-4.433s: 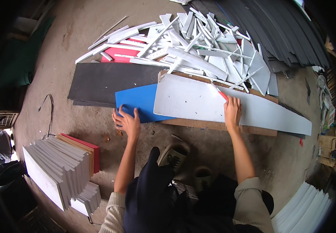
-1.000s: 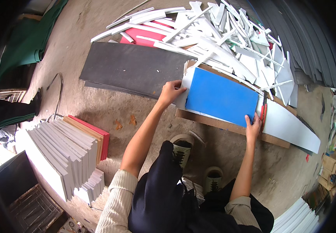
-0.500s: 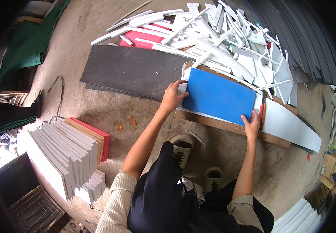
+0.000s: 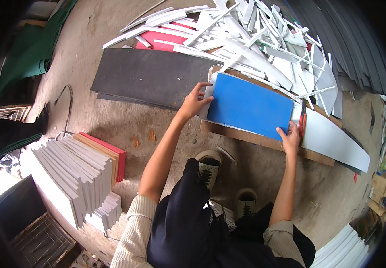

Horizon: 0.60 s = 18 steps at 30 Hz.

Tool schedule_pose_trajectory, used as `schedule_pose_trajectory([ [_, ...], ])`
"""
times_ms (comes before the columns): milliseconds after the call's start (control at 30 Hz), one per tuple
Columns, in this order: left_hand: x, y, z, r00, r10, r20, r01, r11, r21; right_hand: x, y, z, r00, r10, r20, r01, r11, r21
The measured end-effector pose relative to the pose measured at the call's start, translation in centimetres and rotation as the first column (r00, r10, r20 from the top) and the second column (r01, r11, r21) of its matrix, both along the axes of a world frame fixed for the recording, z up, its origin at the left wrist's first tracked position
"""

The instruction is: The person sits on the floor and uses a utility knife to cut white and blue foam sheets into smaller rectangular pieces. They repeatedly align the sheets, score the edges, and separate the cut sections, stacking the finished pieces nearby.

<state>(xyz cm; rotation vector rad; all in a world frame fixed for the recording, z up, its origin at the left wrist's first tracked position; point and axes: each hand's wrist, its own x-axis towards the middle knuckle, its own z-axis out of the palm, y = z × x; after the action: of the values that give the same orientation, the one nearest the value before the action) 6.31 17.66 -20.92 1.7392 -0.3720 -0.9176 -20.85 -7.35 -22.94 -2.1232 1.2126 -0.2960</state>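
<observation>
Blue sheet (image 4: 251,106): laid on white board (image 4: 336,140), done | not even with board's left end | left hand (image 4: 193,105): fingers apart there | right hand (image 4: 291,138): fingers at near edge, grip unclear | rest: can't tell

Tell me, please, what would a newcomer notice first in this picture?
The bright blue rectangular sheet would likely catch the eye first, lying on a longer white sheet between the left hand and the right hand. Beyond it spreads a heap of white strips. At lower left stands a row of white boards.
</observation>
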Motion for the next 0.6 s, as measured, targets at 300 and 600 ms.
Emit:
schedule_pose_trajectory([
  [300, 3.8, -4.8, -1.6, 0.892, -0.048, 0.449, 0.052, 0.999, 0.004, 0.1, -0.4, -0.2, 0.999, 0.053, -0.014, -0.053, 0.998, -0.038],
  [600, -0.7, -1.8, -0.4, 0.966, 0.079, 0.247, -0.063, 0.995, -0.074, -0.7, -1.2, -0.4, 1.000, 0.018, 0.008, -0.018, 1.000, 0.006],
])
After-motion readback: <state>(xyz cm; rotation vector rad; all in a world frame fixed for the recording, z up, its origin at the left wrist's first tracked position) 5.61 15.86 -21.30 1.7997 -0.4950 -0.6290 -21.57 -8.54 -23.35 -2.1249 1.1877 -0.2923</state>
